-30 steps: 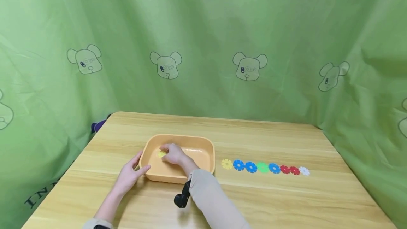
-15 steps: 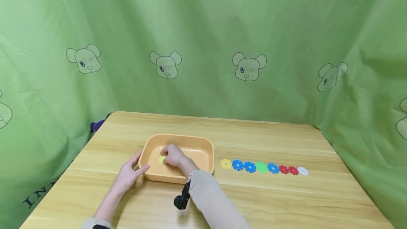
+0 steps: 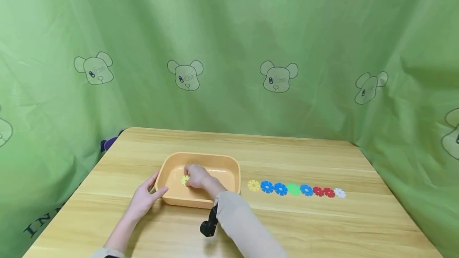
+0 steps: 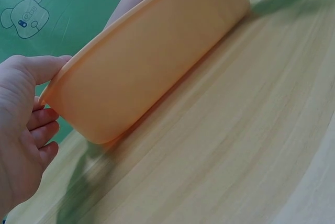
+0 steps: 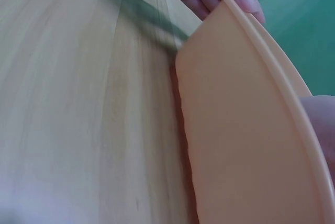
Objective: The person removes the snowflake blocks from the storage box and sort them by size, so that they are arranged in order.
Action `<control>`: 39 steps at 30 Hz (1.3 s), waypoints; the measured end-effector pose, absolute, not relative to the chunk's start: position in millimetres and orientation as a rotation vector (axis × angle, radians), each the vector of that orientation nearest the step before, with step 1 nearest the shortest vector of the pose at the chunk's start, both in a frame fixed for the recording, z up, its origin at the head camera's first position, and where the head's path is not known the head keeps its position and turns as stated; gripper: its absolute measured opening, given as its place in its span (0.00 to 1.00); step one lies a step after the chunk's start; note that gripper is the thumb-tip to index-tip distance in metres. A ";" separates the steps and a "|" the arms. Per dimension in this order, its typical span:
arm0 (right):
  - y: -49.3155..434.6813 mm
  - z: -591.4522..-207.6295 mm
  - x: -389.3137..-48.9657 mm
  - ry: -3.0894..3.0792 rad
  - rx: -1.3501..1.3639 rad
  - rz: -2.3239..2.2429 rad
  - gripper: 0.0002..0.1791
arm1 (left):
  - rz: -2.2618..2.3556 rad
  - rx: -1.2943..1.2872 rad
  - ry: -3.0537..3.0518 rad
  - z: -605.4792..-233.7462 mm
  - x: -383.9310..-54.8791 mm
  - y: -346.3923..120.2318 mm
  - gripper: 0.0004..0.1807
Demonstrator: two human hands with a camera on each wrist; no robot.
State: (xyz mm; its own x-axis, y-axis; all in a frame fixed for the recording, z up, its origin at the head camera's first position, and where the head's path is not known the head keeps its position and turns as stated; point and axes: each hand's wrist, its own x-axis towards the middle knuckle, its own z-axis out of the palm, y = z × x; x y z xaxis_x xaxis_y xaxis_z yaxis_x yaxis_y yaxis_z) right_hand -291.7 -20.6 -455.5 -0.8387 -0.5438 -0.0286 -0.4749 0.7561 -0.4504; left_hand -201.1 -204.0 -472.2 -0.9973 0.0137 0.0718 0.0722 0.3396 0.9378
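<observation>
An orange plastic basin (image 3: 215, 202) stands on the wooden table. My left hand (image 3: 142, 199) grips its left end, thumb over the rim and fingers along the outside, as the left wrist view shows. My right hand (image 3: 198, 177) reaches over the front wall into the basin. Its thumb and curled fingers pinch a pale yellow snowflake disc (image 3: 184, 180) near the basin floor. In the right wrist view the basin wall (image 5: 235, 119) hides most of that hand and the disc.
Right of the basin runs a row of snowflake discs on the table: yellow (image 3: 253, 185), blue (image 3: 267, 187), green (image 3: 293, 189), red (image 3: 328, 192) and white (image 3: 340, 193). Green curtain (image 3: 229, 51) hangs behind the table (image 3: 305, 226).
Inside the basin the yellow disc has shifted slightly nearer and to the right, together with my right hand. My left hand keeps its hold on the rim.
</observation>
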 end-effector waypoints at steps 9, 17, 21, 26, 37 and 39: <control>1.2 -445.2 -292.7 2.621 -0.751 -0.987 0.09 | -1.770 -0.056 -2.552 -471.3 -200.1 -204.3 0.41; 30.6 -434.0 -292.5 2.392 -0.652 -1.388 0.07 | -1.763 -0.087 -2.557 -470.5 -197.6 -204.4 0.41; 47.6 -424.3 -289.6 2.325 -0.568 -1.531 0.09 | -1.761 -0.091 -2.562 -472.2 -198.6 -205.2 0.41; 70.8 -410.7 -283.5 2.306 -0.525 -1.619 0.11 | -1.759 -0.101 -2.556 -474.5 -201.0 -204.8 0.42; 130.1 -409.0 -271.9 2.368 -0.446 -1.654 0.12 | -1.780 -0.093 -2.551 -473.2 -198.0 -204.0 0.42; 142.5 -411.4 -270.6 2.378 -0.432 -1.660 0.12 | -1.774 -0.086 -2.551 -472.7 -198.3 -204.2 0.42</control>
